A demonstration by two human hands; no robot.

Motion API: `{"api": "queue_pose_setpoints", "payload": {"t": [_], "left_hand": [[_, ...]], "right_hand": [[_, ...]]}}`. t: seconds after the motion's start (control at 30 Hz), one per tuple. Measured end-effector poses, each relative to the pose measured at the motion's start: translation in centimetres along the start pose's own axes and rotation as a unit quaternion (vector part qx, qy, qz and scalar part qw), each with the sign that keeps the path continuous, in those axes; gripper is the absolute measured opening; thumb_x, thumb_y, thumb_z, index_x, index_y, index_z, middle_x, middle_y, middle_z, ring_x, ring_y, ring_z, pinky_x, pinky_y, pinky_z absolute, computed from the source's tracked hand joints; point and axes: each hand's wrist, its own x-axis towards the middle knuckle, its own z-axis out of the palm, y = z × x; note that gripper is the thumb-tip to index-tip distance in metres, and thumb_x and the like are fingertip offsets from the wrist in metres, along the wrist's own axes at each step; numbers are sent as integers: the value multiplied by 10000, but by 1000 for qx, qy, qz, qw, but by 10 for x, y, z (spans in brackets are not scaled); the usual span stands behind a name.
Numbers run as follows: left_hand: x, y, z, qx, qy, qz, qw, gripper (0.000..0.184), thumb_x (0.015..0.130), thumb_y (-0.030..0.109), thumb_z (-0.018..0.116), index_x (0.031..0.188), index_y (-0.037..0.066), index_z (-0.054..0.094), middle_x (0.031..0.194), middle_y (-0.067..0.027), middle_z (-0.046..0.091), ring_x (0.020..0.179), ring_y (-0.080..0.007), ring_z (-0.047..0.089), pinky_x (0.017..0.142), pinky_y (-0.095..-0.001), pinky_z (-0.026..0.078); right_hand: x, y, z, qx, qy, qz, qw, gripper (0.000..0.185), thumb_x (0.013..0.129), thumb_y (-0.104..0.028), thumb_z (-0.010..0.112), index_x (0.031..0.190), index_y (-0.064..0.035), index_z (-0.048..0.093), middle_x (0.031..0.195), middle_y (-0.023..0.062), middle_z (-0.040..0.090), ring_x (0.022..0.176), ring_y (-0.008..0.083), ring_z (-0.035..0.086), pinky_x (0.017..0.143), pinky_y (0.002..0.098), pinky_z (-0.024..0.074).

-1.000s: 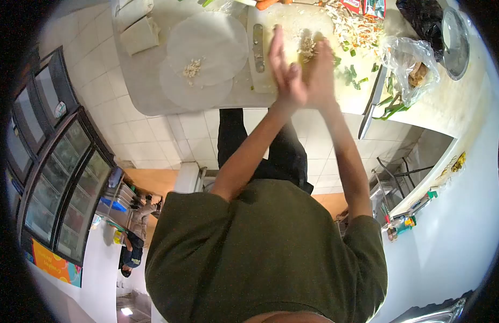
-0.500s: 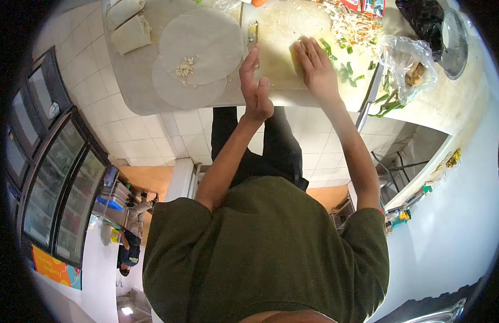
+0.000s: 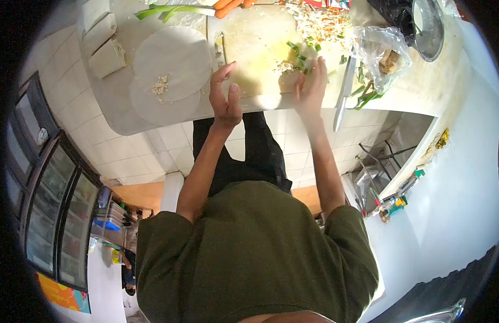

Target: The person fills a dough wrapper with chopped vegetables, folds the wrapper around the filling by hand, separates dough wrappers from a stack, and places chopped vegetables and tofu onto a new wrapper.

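My left hand [image 3: 225, 102] is at the front edge of the cutting board [image 3: 249, 81], fingers curved and thumb apart, holding nothing. My right hand [image 3: 311, 89], slightly blurred, stands on edge on the board with its thumb apart from the fingers. Just beyond it lie small pale chopped bits [image 3: 284, 66] and cut green onion pieces [image 3: 298, 53]. Left of my left hand, thin round wrappers [image 3: 174, 51] overlap, with a small heap of pale chopped bits [image 3: 160, 85] on them. A narrow metal-looking piece [image 3: 219, 48] lies beyond my left hand.
Right of my right hand, a knife [image 3: 343, 94] overhangs the table edge. Farther right are a plastic bag with brown lumps [image 3: 388, 62] and a metal bowl [image 3: 430, 32]. Shredded vegetables [image 3: 325, 24], carrots [image 3: 228, 7] and a green onion [image 3: 176, 9] lie behind. Folded wrappers [image 3: 107, 58] sit at left.
My right hand has come back toward the table's front edge and turned on its side, uncovering chopped bits. My left hand stays near the edge. The camera view has shifted.
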Motion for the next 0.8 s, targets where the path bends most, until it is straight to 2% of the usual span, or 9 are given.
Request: {"api": "queue_pose_setpoints", "payload": {"t": [0.07, 0.23, 0.37, 0.43, 0.5, 0.57, 0.7, 0.77, 0.8], "left_hand": [[-2, -3, 3, -7, -1, -8, 1000, 409, 984, 228, 489, 1305, -18, 546, 1270, -172, 619, 1167, -278, 571, 1027, -397, 427], [-4, -6, 3, 12, -67, -22, 997, 439, 1010, 260, 492, 1331, -39, 504, 1315, -212, 580, 1275, -305, 540, 1108, -441, 397], [20, 1, 10, 127, -124, 37, 983, 446, 952, 203, 578, 1340, -14, 540, 1293, -202, 616, 1234, -352, 555, 1082, -452, 407], [45, 3, 23, 191, -163, 130, 959, 538, 919, 237, 649, 1385, -3, 526, 1374, -222, 566, 1293, -392, 506, 1112, -491, 374], [66, 8, 37, 263, -252, 160, 918, 786, 864, 417, 727, 1500, 62, 428, 1594, -218, 321, 1466, -424, 295, 1204, -531, 226], [79, 9, 54, 308, -311, 197, 878, 914, 826, 490, 758, 1539, 71, 370, 1618, -192, 286, 1489, -391, 269, 1217, -560, 193], [80, -11, 70, 333, -374, 280, 819, 751, 867, 407, 728, 1471, 50, 462, 1567, -152, 395, 1465, -327, 344, 1217, -516, 238], [69, -31, 66, 326, -391, 311, 802, 619, 902, 303, 709, 1424, 34, 513, 1518, -134, 474, 1436, -299, 404, 1206, -477, 285], [67, -28, 61, 271, -386, 304, 828, 424, 938, 97, 643, 1347, 9, 571, 1418, -149, 571, 1373, -294, 492, 1159, -417, 376]], "right_hand": [[-6, 0, 15, 15, 19, 41, 999, 684, 899, -45, 541, 1503, 107, 260, 1532, 362, 276, 1450, 512, 243, 1207, 550, 211], [23, -38, 48, 81, 7, -1, 997, 683, 890, -57, 536, 1497, 111, 271, 1489, 376, 342, 1411, 532, 313, 1201, 541, 243], [17, -35, 25, 103, 26, 0, 994, 574, 937, -32, 502, 1484, 54, 350, 1515, 300, 374, 1432, 475, 336, 1193, 517, 264], [-1, -17, 13, 121, 87, 42, 988, 616, 913, -29, 505, 1500, 54, 339, 1548, 306, 335, 1454, 475, 297, 1207, 542, 215], [-14, 4, 4, 30, 115, 83, 989, 571, 978, -71, 482, 1500, 84, 309, 1541, 323, 329, 1455, 486, 281, 1207, 552, 201], [-20, 14, 3, 5, 121, 110, 987, 552, 1027, -118, 456, 1495, 117, 281, 1533, 348, 315, 1455, 498, 265, 1205, 558, 199], [-6, 11, 20, 5, 116, 89, 989, 545, 1044, -139, 438, 1475, 150, 274, 1518, 372, 315, 1431, 518, 289, 1198, 556, 213], [8, -4, 32, 86, 101, 74, 988, 556, 1070, -233, 410, 1495, 107, 295, 1531, 319, 339, 1434, 483, 312, 1189, 536, 236], [13, -11, 39, 108, 83, 60, 989, 582, 1061, -254, 436, 1498, 104, 293, 1527, 319, 343, 1429, 483, 317, 1185, 538, 244]]}}
